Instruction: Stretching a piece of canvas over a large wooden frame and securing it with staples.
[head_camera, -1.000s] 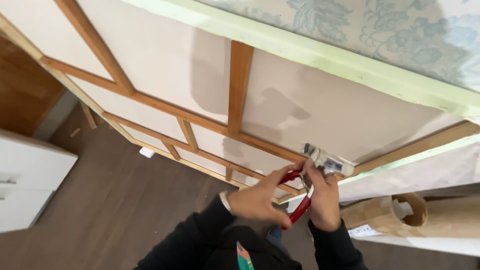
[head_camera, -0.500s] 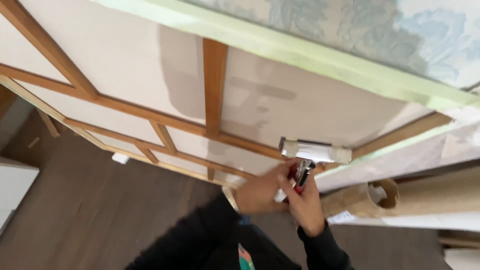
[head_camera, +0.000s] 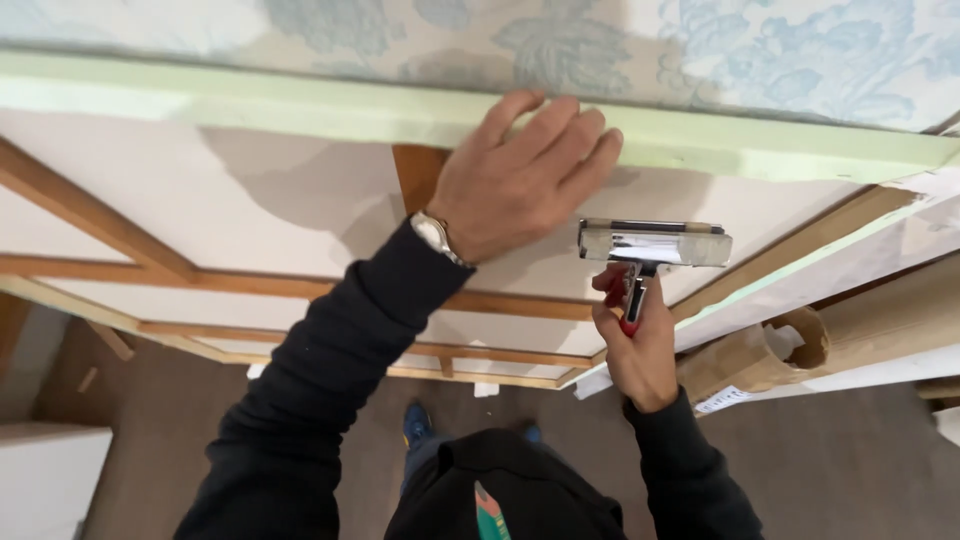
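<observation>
While the right hand (head_camera: 640, 345) grips a roller (head_camera: 652, 243), its red handle mostly hidden, the left hand (head_camera: 520, 175) lies flat, covering the wooden strut (head_camera: 415, 172).

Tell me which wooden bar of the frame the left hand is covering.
The short upright bar just under the pale green strip; the left hand lies flat over its top. The other bars, such as the long horizontal one, run sideways or slanting lower down, untouched.

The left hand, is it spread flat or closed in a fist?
Spread flat: the left hand lies open, palm down, fingers stretched onto the green strip.
</observation>
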